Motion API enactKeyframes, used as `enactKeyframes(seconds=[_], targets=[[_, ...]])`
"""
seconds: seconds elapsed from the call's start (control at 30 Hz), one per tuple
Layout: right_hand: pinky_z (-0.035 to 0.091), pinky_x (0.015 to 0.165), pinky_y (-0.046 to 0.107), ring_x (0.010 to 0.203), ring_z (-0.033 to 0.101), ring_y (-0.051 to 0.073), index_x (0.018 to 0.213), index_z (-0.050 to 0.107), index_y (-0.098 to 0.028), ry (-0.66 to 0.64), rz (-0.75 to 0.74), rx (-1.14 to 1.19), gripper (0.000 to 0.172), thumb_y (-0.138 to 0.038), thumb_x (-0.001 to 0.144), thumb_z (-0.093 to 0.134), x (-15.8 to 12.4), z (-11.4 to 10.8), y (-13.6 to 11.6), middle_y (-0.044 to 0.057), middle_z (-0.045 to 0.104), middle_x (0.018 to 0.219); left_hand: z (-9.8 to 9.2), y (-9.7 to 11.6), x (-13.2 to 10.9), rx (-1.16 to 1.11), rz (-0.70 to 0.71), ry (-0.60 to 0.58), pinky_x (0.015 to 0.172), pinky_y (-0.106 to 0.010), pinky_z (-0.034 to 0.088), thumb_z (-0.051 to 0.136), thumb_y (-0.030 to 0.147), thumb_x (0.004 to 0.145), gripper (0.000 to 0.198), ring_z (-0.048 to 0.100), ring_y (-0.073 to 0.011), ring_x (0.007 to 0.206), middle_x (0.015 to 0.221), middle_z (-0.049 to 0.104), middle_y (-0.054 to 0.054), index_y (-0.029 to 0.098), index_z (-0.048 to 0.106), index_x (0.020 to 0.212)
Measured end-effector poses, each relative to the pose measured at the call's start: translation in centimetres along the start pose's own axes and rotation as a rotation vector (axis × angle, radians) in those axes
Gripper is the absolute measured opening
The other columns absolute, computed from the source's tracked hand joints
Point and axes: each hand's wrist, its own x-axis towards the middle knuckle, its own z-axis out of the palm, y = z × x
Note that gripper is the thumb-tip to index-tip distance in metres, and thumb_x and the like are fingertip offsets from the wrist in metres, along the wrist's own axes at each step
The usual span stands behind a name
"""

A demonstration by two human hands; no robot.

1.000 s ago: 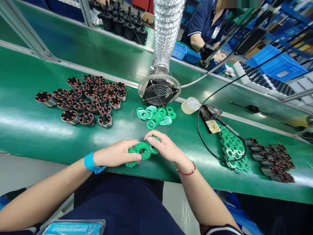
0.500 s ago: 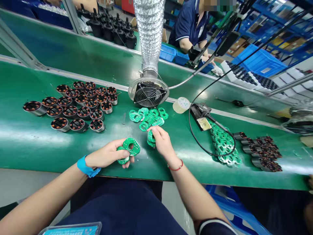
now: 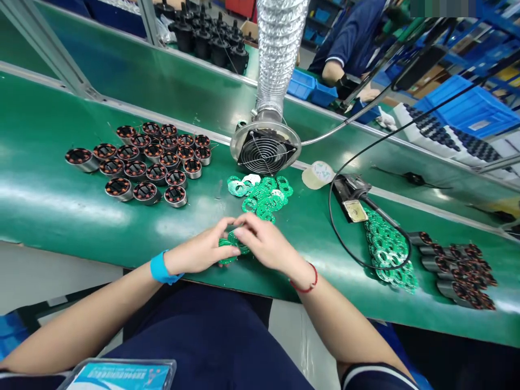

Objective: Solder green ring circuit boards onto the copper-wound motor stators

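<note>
Green ring-shaped circuit boards (image 3: pixel 227 254) are between my two hands, just above the front of the bench. My left hand (image 3: pixel 199 250) is closed around them, its thumb lying across the top. From the other side my right hand (image 3: pixel 266 241) curls its fingers over more green boards, which its fingertips partly hide. Both hands meet at the fingertips. Right beyond them, a loose heap of similar green boards (image 3: pixel 260 197) lies on the green bench top (image 3: pixel 195 216).
Copper-wound motor stators (image 3: pixel 146 190) stand in rows at left, and more stators (image 3: pixel 459 265) lie at right. A fan on a foil duct (image 3: pixel 264 151) hangs behind the heap. Right of it are a tape roll (image 3: pixel 318 175), a cabled soldering tool (image 3: pixel 353 197) and stacked boards (image 3: pixel 385 246).
My right hand, apart earlier with boards in it, has come together with my left hand and its boards. The camera view has turned, and a co-worker beyond the bench has leaned.
</note>
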Motion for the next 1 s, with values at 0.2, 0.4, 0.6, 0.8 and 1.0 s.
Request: enactKeyframes(seconds=[0.2,0.4,0.6,0.8,1.0], targets=[[0.042,0.064,0.026,0.064,0.050,0.012,0.081,0.057,-0.022,0.146,0.103,0.356,0.025,-0.044,0.093,0.053,-1.0,1.4,-1.5,-0.004,0.057,0.071,0.0,1.1,-0.8,0.161,-0.012,0.070,0.066,-0.030,0.051,0.051,0.047,0.090,0.028,0.063,-0.0165,0.067,0.076,0.063,0.001,0.020,0.055,0.094],[0.037,0.035,0.018,0.042,0.038,0.007,0.079,0.055,-0.023,-0.040,0.248,0.843,0.047,-0.069,0.081,0.063,-1.7,1.9,-1.9,-0.010,0.040,0.057,0.8,0.3,-1.7,-0.081,0.032,-0.030,0.047,-0.022,0.046,0.049,0.055,0.091,0.039,0.050,-0.0089,0.048,0.063,0.045,0.006,0.020,0.047,0.074],[0.028,0.031,0.020,0.031,0.031,0.008,0.081,0.045,-0.026,0.080,0.301,1.211,0.049,-0.074,0.090,0.041,-2.1,5.3,-1.7,-0.012,0.038,0.047,0.9,-0.2,-2.5,-0.363,0.068,-0.013,0.033,-0.021,0.034,0.041,0.080,0.085,0.059,0.044,-0.0099,0.037,0.055,0.051,0.005,0.021,0.048,0.082],[0.048,0.065,0.029,0.074,0.069,0.021,0.109,0.055,-0.020,0.016,0.096,-0.529,0.035,-0.045,0.104,0.031,3.1,2.0,0.0,0.006,0.072,0.082,-3.2,0.4,1.9,0.520,-0.032,0.410,0.070,-0.031,0.053,0.033,0.043,0.098,0.036,0.065,-0.0192,0.069,0.069,0.060,-0.002,0.021,0.048,0.074],[0.047,0.073,0.036,0.096,0.068,0.033,0.119,0.053,-0.009,-0.010,0.038,-0.807,0.042,-0.046,0.100,0.043,8.3,0.1,1.8,0.022,0.070,0.109,-3.1,1.6,8.7,0.710,-0.156,0.570,0.092,-0.037,0.050,0.040,0.029,0.101,0.028,0.066,-0.0297,0.110,0.111,0.070,-0.019,0.013,0.063,0.097]])
